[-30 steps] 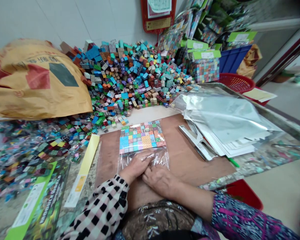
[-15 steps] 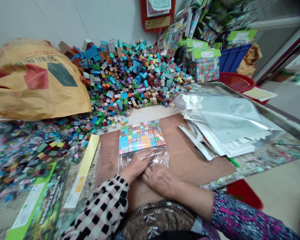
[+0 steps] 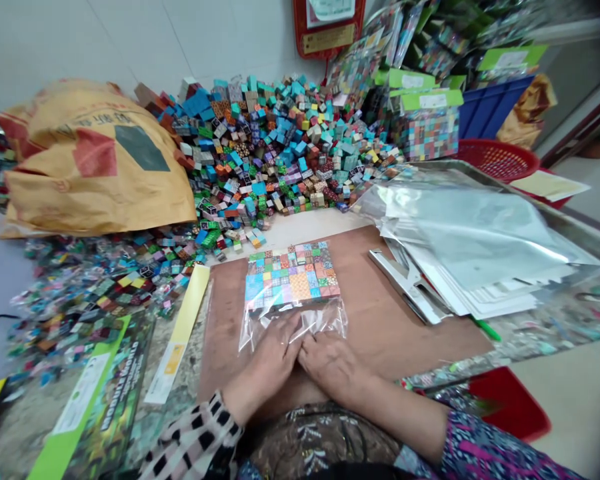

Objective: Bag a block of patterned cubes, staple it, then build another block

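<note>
Reader: What lies in front of the person?

Describer: A brown board (image 3: pixel 375 327), flat on a worktop. On it, left of its middle, lies a clear bag (image 3: pixel 325 315) holding a flat, tight layer of small patterned blocks (image 3: pixel 291 277) in blue, orange, green and pink. The film at the bag's near end is loose and wrinkled.

Reader: And the hands?

Describer: Both are over the board's near part, close together at that loose film. The left hand (image 3: pixel 274 350), in a checked sleeve, lies palm down over the film, fingers bent. The right hand (image 3: pixel 333 363) is curled like a loose fist at the film's near edge. The fingertips of both are hidden, so I cannot tell how far either grip is closed, or whether it pinches the film.

Reader: What surrounds the board?

Describer: On its right part rests a silver stapler (image 3: pixel 414 294), just beside a stack of white sheets (image 3: pixel 500 298) topped with clear film. Left of the board are a yellow strip (image 3: pixel 190 310) and, farther out, a printed packet (image 3: pixel 115 400) with a green band. Beyond its far edge rises a large heap of coloured blocks (image 3: pixel 300 147); a tan sack (image 3: pixel 145 193) sits beyond its far left corner.
</note>
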Demonstrator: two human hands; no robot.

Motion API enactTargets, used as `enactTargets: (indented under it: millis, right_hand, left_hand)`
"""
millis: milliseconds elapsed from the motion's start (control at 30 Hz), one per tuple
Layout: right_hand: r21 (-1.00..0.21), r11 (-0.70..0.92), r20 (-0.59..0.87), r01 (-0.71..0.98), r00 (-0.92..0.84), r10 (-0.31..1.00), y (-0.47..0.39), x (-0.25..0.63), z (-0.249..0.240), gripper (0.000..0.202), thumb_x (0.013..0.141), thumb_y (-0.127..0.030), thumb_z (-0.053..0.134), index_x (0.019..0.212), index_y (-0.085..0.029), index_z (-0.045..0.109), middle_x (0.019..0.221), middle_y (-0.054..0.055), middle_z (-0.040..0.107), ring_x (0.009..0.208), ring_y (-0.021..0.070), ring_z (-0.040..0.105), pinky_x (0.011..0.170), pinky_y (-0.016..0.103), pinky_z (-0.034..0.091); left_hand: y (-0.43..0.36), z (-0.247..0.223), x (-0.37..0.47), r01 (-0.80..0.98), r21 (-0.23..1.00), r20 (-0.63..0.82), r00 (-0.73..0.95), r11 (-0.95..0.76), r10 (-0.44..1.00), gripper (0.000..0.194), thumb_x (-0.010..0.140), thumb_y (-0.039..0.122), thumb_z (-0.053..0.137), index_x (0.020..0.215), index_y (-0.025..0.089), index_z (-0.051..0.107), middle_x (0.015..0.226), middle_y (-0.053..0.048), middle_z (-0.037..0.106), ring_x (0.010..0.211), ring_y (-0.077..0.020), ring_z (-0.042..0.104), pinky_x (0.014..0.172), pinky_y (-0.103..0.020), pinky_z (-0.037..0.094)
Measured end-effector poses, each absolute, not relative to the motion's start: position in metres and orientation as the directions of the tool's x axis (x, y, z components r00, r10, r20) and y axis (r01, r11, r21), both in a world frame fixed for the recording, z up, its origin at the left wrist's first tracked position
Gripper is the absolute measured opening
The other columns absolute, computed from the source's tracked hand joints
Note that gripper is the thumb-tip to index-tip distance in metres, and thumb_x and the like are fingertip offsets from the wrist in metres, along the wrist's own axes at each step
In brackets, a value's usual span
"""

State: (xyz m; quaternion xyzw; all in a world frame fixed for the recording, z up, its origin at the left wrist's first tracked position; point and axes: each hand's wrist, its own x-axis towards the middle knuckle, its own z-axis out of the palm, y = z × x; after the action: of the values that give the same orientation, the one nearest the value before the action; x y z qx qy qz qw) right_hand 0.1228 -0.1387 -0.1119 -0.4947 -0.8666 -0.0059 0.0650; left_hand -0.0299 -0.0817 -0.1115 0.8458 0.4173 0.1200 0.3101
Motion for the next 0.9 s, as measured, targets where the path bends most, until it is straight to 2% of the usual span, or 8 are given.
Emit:
enactTargets:
  millis: [133, 267, 333, 400, 500, 633, 767, 900]
  right_hand:
    - [-0.012, 0.488, 0.064, 0.873, -0.487, 0.871, -0.140, 0.124, -0.110, 0.021, 0.087, -0.004, 0.050, 0.103, -0.012, 0.060, 0.089, 0.010, 0.067, 0.074, 0.0195, 0.066, 0.063, 0.031, 0.054]
    - [-0.079, 0.455, -0.056, 0.887, -0.460, 0.886, -0.144, 0.123, -0.095, 0.019, 0.085, -0.004, 0.054, 0.098, -0.015, 0.060, 0.091, 0.009, 0.065, 0.075, 0.0202, 0.065, 0.061, 0.031, 0.052]
    - [-0.101, 0.439, -0.054, 0.893, -0.445, 0.894, -0.147, 0.120, -0.089, 0.016, 0.085, -0.006, 0.053, 0.096, -0.015, 0.061, 0.093, 0.010, 0.065, 0.080, 0.0221, 0.064, 0.064, 0.033, 0.053]
    - [-0.147, 0.449, 0.000, 0.882, -0.454, 0.891, -0.150, 0.117, -0.086, 0.018, 0.086, -0.009, 0.052, 0.100, -0.015, 0.062, 0.095, 0.011, 0.065, 0.086, 0.0236, 0.062, 0.070, 0.035, 0.053]
    - [-0.247, 0.525, 0.109, 0.815, -0.515, 0.850, -0.148, 0.109, -0.091, 0.034, 0.090, -0.010, 0.047, 0.121, -0.011, 0.060, 0.116, 0.015, 0.064, 0.110, 0.0256, 0.057, 0.089, 0.040, 0.052]
    - [-0.405, 0.562, 0.087, 0.721, -0.582, 0.808, -0.130, 0.094, -0.106, 0.050, 0.095, -0.011, 0.038, 0.145, -0.012, 0.042, 0.153, 0.013, 0.040, 0.143, 0.0250, 0.031, 0.114, 0.042, 0.034]
    - [-0.550, 0.512, 0.044, 0.660, -0.589, 0.807, -0.100, 0.073, -0.117, 0.048, 0.096, -0.011, 0.036, 0.143, -0.011, 0.045, 0.155, 0.014, 0.036, 0.142, 0.0242, 0.031, 0.118, 0.042, 0.028]
    - [-0.633, 0.460, 0.092, 0.623, -0.530, 0.843, -0.076, 0.061, -0.127, 0.046, 0.088, -0.009, 0.045, 0.133, -0.015, 0.052, 0.137, 0.013, 0.055, 0.125, 0.0222, 0.048, 0.109, 0.037, 0.038]
  left_hand:
    - [-0.103, -0.093, -0.045, 0.668, 0.505, -0.050, 0.654, -0.546, 0.755, 0.047, 0.102, 0.039, 0.031, 0.138, 0.016, 0.052, 0.145, -0.012, 0.052, 0.137, -0.0238, 0.046, 0.113, -0.044, 0.040]
    - [-0.125, -0.073, -0.069, 0.548, 0.345, 0.181, 0.758, -0.762, 0.626, 0.034, 0.099, 0.024, 0.040, 0.130, 0.024, 0.056, 0.108, -0.007, 0.071, 0.096, -0.0193, 0.068, 0.086, -0.034, 0.055]
    - [-0.130, -0.071, -0.082, 0.652, 0.185, 0.376, 0.644, -0.735, 0.666, 0.027, 0.095, 0.022, 0.046, 0.118, 0.025, 0.060, 0.094, -0.007, 0.069, 0.084, -0.0219, 0.065, 0.077, -0.037, 0.053]
    - [-0.129, -0.076, -0.092, 0.812, 0.111, 0.483, 0.460, -0.573, 0.745, 0.025, 0.092, 0.028, 0.051, 0.115, 0.019, 0.059, 0.093, -0.011, 0.065, 0.084, -0.0266, 0.061, 0.075, -0.041, 0.050]
    - [-0.118, -0.087, -0.098, 0.944, 0.102, 0.369, 0.258, -0.315, 0.893, 0.037, 0.089, 0.040, 0.054, 0.110, 0.011, 0.058, 0.088, -0.013, 0.061, 0.084, -0.0306, 0.060, 0.073, -0.043, 0.049]
    - [-0.105, -0.095, -0.097, 0.977, 0.017, 0.087, 0.210, -0.212, 0.974, 0.024, 0.092, 0.030, 0.043, 0.082, 0.018, 0.061, 0.081, -0.009, 0.063, 0.080, -0.0270, 0.061, 0.071, -0.038, 0.046]
    - [-0.101, -0.103, -0.098, 0.959, 0.054, 0.081, 0.274, -0.279, 0.958, 0.032, 0.094, 0.025, 0.036, 0.076, 0.019, 0.061, 0.075, -0.008, 0.066, 0.078, -0.0261, 0.062, 0.071, -0.037, 0.044]
    - [-0.102, -0.111, -0.098, 0.940, 0.082, 0.148, 0.318, -0.332, 0.936, 0.039, 0.098, 0.029, 0.032, 0.075, 0.019, 0.061, 0.071, -0.007, 0.066, 0.073, -0.0260, 0.063, 0.069, -0.038, 0.043]
